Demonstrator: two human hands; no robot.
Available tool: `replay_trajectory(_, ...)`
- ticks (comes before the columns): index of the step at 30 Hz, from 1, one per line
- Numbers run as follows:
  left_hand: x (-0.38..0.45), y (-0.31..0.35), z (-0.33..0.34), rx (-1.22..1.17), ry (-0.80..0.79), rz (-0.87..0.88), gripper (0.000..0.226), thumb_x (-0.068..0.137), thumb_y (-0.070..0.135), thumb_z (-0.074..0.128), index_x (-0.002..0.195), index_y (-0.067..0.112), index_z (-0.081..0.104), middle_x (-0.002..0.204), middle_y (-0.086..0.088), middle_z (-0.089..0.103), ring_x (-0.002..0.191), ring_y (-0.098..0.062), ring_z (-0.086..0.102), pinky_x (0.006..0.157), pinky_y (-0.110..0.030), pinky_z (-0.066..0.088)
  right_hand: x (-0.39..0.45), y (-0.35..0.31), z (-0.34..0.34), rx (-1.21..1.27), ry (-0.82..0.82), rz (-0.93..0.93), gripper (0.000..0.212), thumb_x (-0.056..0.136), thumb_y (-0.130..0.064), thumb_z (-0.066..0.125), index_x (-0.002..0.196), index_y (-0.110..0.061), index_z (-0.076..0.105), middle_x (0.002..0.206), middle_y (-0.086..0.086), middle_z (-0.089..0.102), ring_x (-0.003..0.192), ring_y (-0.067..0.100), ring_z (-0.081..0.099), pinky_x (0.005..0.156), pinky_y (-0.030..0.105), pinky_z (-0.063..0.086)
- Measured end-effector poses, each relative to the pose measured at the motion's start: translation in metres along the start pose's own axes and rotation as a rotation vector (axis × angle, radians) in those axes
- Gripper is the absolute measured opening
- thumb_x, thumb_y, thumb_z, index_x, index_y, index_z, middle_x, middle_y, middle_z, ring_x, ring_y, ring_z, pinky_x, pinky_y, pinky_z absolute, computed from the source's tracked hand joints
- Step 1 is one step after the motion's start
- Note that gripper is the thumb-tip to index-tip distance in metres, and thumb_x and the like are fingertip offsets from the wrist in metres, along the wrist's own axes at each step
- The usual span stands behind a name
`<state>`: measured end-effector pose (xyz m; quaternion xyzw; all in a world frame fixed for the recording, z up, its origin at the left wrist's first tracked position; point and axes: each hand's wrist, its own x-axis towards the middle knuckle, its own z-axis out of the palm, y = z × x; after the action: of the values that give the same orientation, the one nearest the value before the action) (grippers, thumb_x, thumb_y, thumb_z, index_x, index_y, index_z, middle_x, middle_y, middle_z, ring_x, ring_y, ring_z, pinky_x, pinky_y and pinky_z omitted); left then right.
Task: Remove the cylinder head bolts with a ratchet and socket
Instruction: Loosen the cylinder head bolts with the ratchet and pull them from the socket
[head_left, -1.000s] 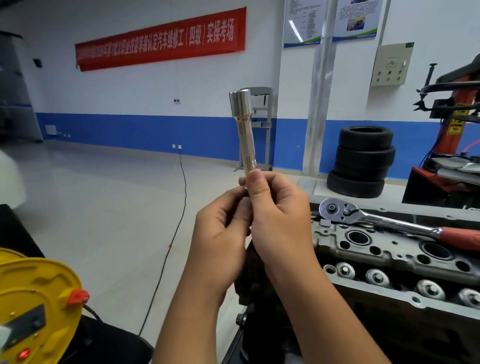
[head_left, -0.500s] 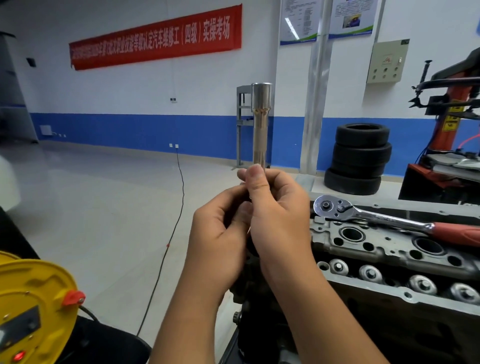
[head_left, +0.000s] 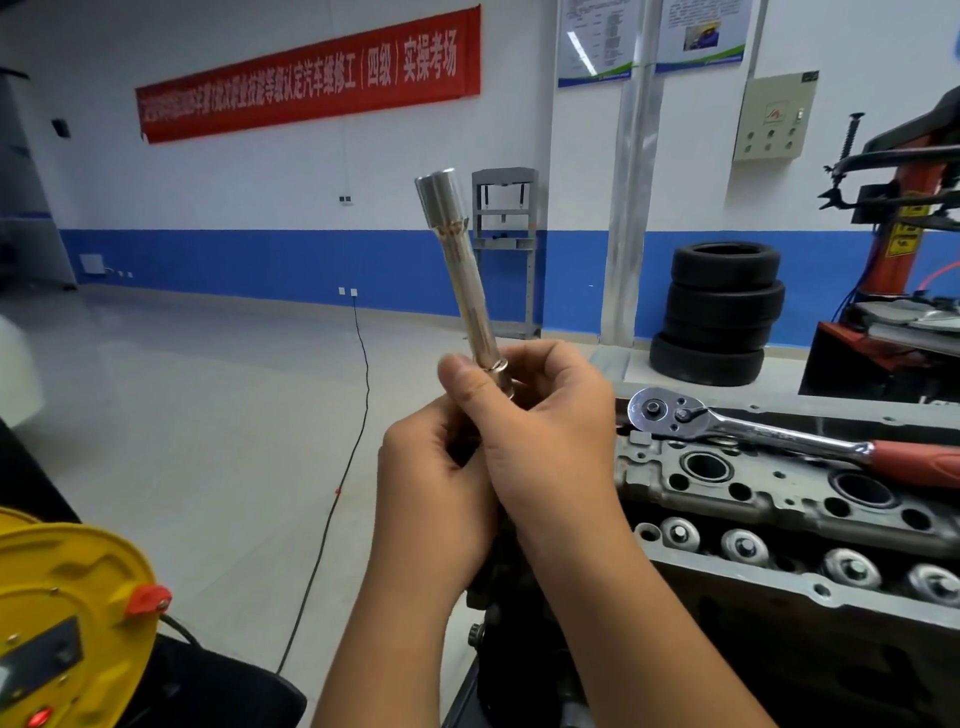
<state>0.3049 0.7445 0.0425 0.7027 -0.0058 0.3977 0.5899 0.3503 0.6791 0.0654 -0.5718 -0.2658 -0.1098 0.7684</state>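
Workshop walls in white and blue stand behind us, with a red banner (head_left: 311, 73) up high and a stack of tyres (head_left: 719, 312) against the wall. We hold a long chrome socket extension (head_left: 460, 270) upright in front of us, tilted a little to the left, its wider end on top. Our right hand (head_left: 540, 431) curls round its lower end, thumb across the front. Our left hand (head_left: 431, 488) closes in just below and beside it; we think it grips the bottom of the tool too, but the right hand hides that part.

On the right sits the cylinder head (head_left: 779, 499), its top face full of open bores and bolt holes. What is down in them we cannot see. Along its near edge runs a row of round capped fittings (head_left: 743, 545). Resting across the top of the head lies the ratchet (head_left: 670, 413), its red handle (head_left: 919, 460) pointing right, well apart from our hands.

The extension looks stiff, smooth and fairly heavy for its width. Polished steel slips easily, so we would keep the grip low on the shank near the collar. The ratchet is best taken by the rubbery handle, which should give firm purchase for heavy turning.
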Motion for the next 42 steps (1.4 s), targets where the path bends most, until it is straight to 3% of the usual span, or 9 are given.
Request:
replay_trajectory(3,-0.003,0.005,-0.003,-0.039,-0.134,-0.005,0.043,0.101,0.006,0.064,0.111,0.046,0.076,0.094,0.012,0.081,0.085,-0.006,0.078,0.063,-0.019,0.058,0.002,0.0,0.001,-0.033,0.008,0.004,0.021,0.095,-0.042,0.07,0.089,-0.022,0.071,0.078,-0.003,0.072,0.074,0.018,0.068,0.073,0.04,0.06)
replay_trajectory(7,-0.003,0.004,0.002,-0.034,-0.007,-0.027,0.043,0.093,-0.003,0.069,0.103,0.038,0.076,0.087,0.01,0.08,0.077,-0.008,0.077,0.059,-0.017,0.056,0.004,-0.002,0.004,0.062,-0.015,0.128,0.037,0.085,-0.057,0.06,0.091,-0.024,0.075,0.091,-0.003,0.077,0.092,0.025,0.073,0.091,0.055,0.059)
replay_trajectory(14,-0.002,-0.001,-0.001,0.009,0.115,-0.05,0.031,0.084,0.002,0.076,0.09,0.032,0.078,0.082,0.008,0.079,0.071,-0.013,0.076,0.054,-0.026,0.058,0.001,0.002,0.0,0.035,0.013,0.001,0.019,0.09,-0.04,0.078,0.088,-0.024,0.069,0.083,-0.005,0.075,0.076,0.01,0.071,0.069,0.026,0.059)
replay_trajectory(19,-0.005,0.007,-0.002,-0.03,-0.065,-0.039,0.03,0.102,0.012,0.064,0.101,0.039,0.078,0.081,0.005,0.079,0.061,-0.011,0.071,0.047,-0.02,0.049,0.004,0.003,0.002,-0.006,0.03,0.005,0.026,0.101,-0.045,0.062,0.09,-0.023,0.071,0.087,-0.009,0.076,0.083,0.006,0.07,0.079,0.031,0.054)
replay_trajectory(23,-0.003,0.003,-0.001,0.008,0.059,-0.046,0.03,0.09,0.003,0.073,0.09,0.033,0.078,0.082,0.009,0.08,0.074,-0.01,0.076,0.058,-0.02,0.058,0.003,0.0,0.002,0.071,0.014,0.051,0.027,0.093,-0.047,0.068,0.085,-0.022,0.072,0.076,-0.008,0.072,0.072,0.008,0.066,0.073,0.034,0.055)
replay_trajectory(26,-0.003,0.001,0.0,0.065,0.128,-0.079,0.023,0.08,0.008,0.074,0.082,0.031,0.078,0.075,0.011,0.078,0.067,-0.006,0.074,0.051,-0.016,0.052,0.0,-0.001,0.002,0.044,0.003,0.007,0.026,0.079,-0.045,0.083,0.086,-0.025,0.068,0.079,-0.006,0.073,0.069,0.009,0.069,0.067,0.029,0.059)
replay_trajectory(34,-0.006,0.004,0.0,0.033,-0.007,-0.089,0.031,0.096,0.005,0.065,0.092,0.031,0.08,0.078,0.009,0.079,0.063,-0.007,0.073,0.048,-0.017,0.049,0.002,0.0,0.003,-0.026,0.055,0.006,0.031,0.1,-0.048,0.061,0.085,-0.023,0.071,0.08,-0.009,0.073,0.077,0.005,0.066,0.076,0.03,0.053)
replay_trajectory(37,-0.005,0.002,0.003,0.053,0.09,-0.107,0.027,0.087,0.003,0.071,0.087,0.029,0.079,0.079,0.014,0.079,0.072,-0.003,0.075,0.056,-0.016,0.054,0.002,-0.001,0.002,0.058,0.038,0.025,0.024,0.094,-0.046,0.071,0.086,-0.024,0.072,0.078,-0.011,0.072,0.074,0.005,0.066,0.075,0.031,0.056)
replay_trajectory(42,-0.007,0.002,0.001,0.102,0.076,-0.099,0.034,0.088,0.003,0.066,0.087,0.034,0.08,0.074,0.013,0.077,0.061,-0.004,0.071,0.046,-0.017,0.047,-0.002,-0.001,0.003,0.001,-0.001,-0.036,0.016,0.09,-0.037,0.079,0.086,-0.025,0.069,0.077,-0.007,0.07,0.066,0.004,0.063,0.062,0.02,0.053)
